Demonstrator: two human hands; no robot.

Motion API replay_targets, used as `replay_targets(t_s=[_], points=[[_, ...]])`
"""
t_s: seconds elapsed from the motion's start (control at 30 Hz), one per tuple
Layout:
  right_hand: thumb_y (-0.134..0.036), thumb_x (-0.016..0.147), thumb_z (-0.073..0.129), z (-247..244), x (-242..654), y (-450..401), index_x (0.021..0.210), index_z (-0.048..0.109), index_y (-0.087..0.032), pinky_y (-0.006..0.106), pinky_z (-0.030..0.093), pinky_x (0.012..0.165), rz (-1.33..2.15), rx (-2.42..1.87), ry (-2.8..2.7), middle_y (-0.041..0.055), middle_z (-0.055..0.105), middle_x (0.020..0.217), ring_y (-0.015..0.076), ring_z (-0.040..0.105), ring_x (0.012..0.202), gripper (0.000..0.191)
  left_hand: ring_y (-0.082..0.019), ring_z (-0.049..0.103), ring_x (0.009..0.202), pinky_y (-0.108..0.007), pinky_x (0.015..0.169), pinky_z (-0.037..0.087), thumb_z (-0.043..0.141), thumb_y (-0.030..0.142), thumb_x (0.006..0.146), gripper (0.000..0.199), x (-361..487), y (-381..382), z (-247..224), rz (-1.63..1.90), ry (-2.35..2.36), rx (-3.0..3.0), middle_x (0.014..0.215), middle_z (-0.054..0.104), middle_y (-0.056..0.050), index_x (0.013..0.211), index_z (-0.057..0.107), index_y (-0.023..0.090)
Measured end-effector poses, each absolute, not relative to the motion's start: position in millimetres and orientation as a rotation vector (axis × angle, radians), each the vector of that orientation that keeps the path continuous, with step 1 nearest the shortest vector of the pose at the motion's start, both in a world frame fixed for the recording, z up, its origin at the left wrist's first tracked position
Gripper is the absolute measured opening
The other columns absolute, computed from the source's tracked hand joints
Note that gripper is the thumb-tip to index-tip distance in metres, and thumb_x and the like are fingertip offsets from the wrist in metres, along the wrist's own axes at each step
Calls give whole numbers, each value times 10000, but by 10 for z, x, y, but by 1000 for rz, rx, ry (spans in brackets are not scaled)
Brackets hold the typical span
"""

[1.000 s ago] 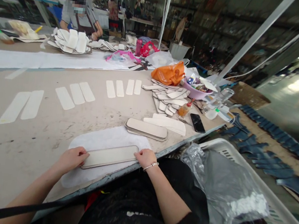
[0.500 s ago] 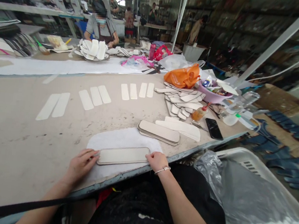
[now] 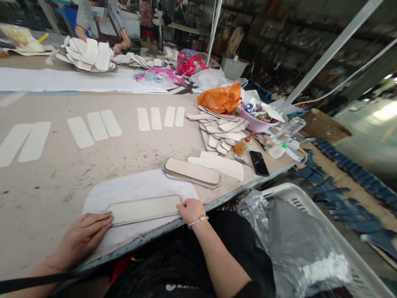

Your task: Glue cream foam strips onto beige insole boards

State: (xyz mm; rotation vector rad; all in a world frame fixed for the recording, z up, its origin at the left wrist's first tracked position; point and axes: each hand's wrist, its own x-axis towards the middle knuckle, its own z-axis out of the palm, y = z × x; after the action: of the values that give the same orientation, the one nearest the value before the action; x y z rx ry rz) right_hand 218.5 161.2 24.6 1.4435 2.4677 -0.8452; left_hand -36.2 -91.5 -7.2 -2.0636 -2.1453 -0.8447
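A long, cream-white strip with rounded corners and a dark edge (image 3: 145,209) lies over a white sheet (image 3: 102,188) at the table's near edge. My left hand (image 3: 83,236) has its fingers pressed together on the strip's left end. At the opposite end, my right hand (image 3: 191,210), with a bracelet at the wrist, pinches the corner between thumb and curled fingers. Just beyond the strip is a stack of similar strips (image 3: 192,172), partly on the sheet. Thin white pieces (image 3: 218,164) lie behind that stack.
Pale strips (image 3: 102,126) are spread in groups across the table. At right are a heap of edged pieces (image 3: 218,127), a glue bottle (image 3: 242,144), a phone (image 3: 259,163) and an orange bag (image 3: 220,98). A white crate (image 3: 286,192) stands beside my lap. A co-worker (image 3: 102,18) sits opposite.
My view has turned to the right, so the scene sits farther left. Both hands stay at the strip's ends. The left hand now lies flatter over its end.
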Motion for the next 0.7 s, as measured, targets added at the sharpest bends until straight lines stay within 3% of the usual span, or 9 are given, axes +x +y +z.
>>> replay_targets(t_s=[0.2,0.37,0.5,0.6,0.7], points=[[-421,827,512,269,2171,1610,797,732,-197,256,445,705,-820,1420,2473,79,718,812,203,651,823,315,-194,642,906,-331,840,511,596,297,808,205,-382,-906,-110,-840,-2131,-2076,998,706,-75,949,710,201],[-545,900,376,411,2276,1629,828,710,-151,314,453,749,-675,1487,2481,140,700,850,255,644,865,522,-189,643,899,-332,855,511,560,302,829,218,-339,-909,-91,-828,-2208,-2022,1006,705,-77,948,716,209],[-472,958,307,550,2210,1421,1092,629,-147,305,429,870,-593,1434,2784,137,660,1058,229,605,991,476,-191,635,909,-331,862,506,567,270,823,216,-311,-909,-73,-845,-2200,-2008,1012,700,-86,962,714,193],[-445,955,351,557,1947,1045,1368,397,-96,320,300,1062,-668,808,3131,145,470,1371,219,395,1280,543,-187,634,904,-325,854,507,568,270,821,215,-306,-916,-56,-848,-2186,-2021,1009,699,-84,963,712,197],[-504,937,353,455,1627,660,1446,233,-103,392,160,1141,-644,280,3188,110,251,1511,205,167,1399,658,-184,634,894,-313,835,512,573,274,819,217,-323,-926,-57,-822,-2141,-2048,1002,700,-82,970,709,197]])
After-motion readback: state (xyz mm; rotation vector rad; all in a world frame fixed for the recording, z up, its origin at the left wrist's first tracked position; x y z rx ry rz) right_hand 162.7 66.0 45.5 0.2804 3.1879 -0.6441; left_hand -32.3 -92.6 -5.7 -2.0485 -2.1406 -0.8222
